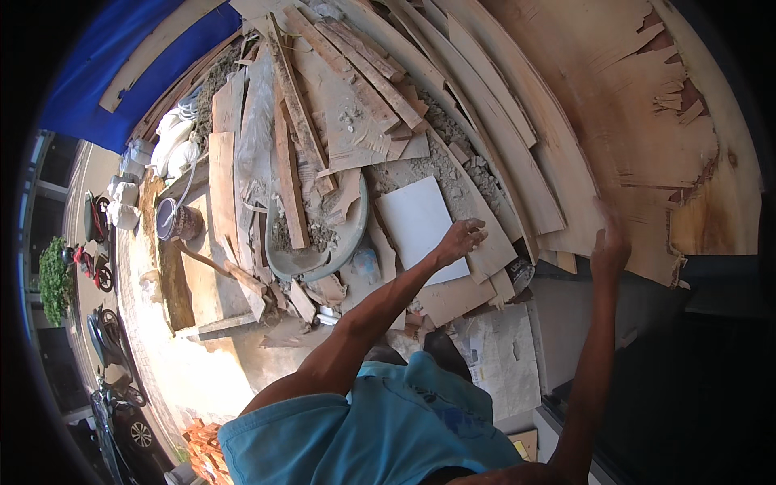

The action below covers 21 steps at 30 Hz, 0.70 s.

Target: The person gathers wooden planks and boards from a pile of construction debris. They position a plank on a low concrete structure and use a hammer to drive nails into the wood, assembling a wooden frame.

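My left hand [462, 241] reaches over a white rectangular board [419, 218] lying on the wood scraps. Its fingers are loosely bent and apart, with nothing seen in them. My right hand [612, 242] is at the edge of a large, thin plywood sheet [558, 153] on the right. Motion blurs its fingers, so their grip on the sheet cannot be made out. Left of the board, a grey-green basin [360, 242] with a broken rim holds rubble and a wooden strip [288, 178].
Long wooden strips [356, 73] and rubble pile up ahead. Torn plywood [647, 137] spreads at the far right. A bucket [179, 222] and white sacks [178, 137] stand on the left. Beyond are parked motorbikes [101, 335] and a blue tarp [85, 89].
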Each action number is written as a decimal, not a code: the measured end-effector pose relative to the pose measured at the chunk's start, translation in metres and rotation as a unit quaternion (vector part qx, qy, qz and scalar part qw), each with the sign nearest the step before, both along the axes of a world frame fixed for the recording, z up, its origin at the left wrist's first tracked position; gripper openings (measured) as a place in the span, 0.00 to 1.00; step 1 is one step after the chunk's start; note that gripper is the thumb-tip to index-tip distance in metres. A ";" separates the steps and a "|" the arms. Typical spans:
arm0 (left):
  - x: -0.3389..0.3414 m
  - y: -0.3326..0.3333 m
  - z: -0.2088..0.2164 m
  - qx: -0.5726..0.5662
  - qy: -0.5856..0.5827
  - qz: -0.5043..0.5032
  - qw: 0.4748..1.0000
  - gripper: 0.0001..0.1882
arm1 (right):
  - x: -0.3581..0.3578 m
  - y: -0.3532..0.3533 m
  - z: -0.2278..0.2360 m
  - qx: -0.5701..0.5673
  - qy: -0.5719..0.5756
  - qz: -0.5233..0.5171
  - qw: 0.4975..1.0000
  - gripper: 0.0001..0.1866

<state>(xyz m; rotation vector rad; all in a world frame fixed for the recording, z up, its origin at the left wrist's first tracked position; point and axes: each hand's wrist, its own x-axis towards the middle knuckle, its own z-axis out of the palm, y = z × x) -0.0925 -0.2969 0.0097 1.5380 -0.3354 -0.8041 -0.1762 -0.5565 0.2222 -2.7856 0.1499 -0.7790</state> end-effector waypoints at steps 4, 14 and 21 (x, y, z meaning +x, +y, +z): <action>-0.068 0.092 -0.025 0.061 0.026 -0.016 0.998 0.23 | 0.002 0.005 0.002 0.005 -0.008 -0.001 1.000 0.33; -0.295 0.440 -0.144 0.360 0.103 0.256 0.891 0.11 | 0.001 -0.005 0.000 -0.042 0.071 -0.046 0.996 0.32; -0.387 0.515 -0.092 0.251 0.261 0.541 0.759 0.11 | -0.007 0.040 0.013 -0.175 0.058 -0.082 0.980 0.31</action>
